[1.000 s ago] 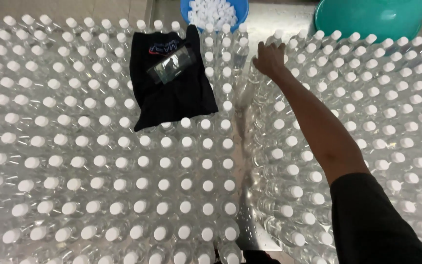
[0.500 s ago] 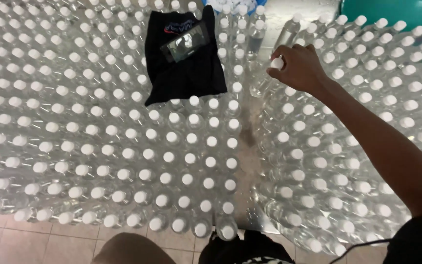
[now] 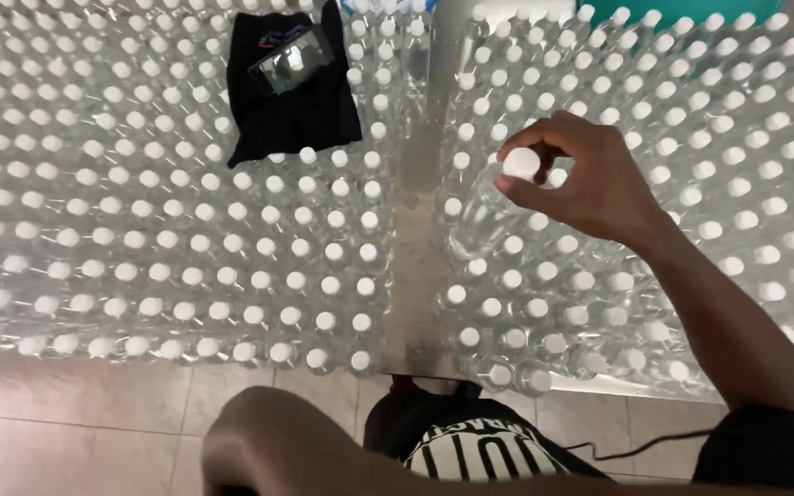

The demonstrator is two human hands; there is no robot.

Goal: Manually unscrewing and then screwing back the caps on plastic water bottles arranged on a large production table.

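Note:
My right hand (image 3: 599,188) grips a clear plastic bottle (image 3: 482,219) by its white cap (image 3: 520,163). The bottle is lifted and tilted above the right block of bottles (image 3: 746,138), at that block's left side. Its body hangs over the edge of the bare metal strip (image 3: 418,220) between the two blocks. My left hand is out of sight; only a bare limb (image 3: 268,445) shows at the bottom edge, below the table's front.
A second block of upright white-capped bottles (image 3: 140,230) fills the left. On it at the back lies a black cloth (image 3: 298,124) with a phone (image 3: 291,62) on top. A teal basin (image 3: 691,9) shows at the top right. Tiled floor (image 3: 94,413) lies below.
My right hand has drawn back from the far rows toward me, with a bottle lifted out by its cap. The view has tipped down toward the table's front edge.

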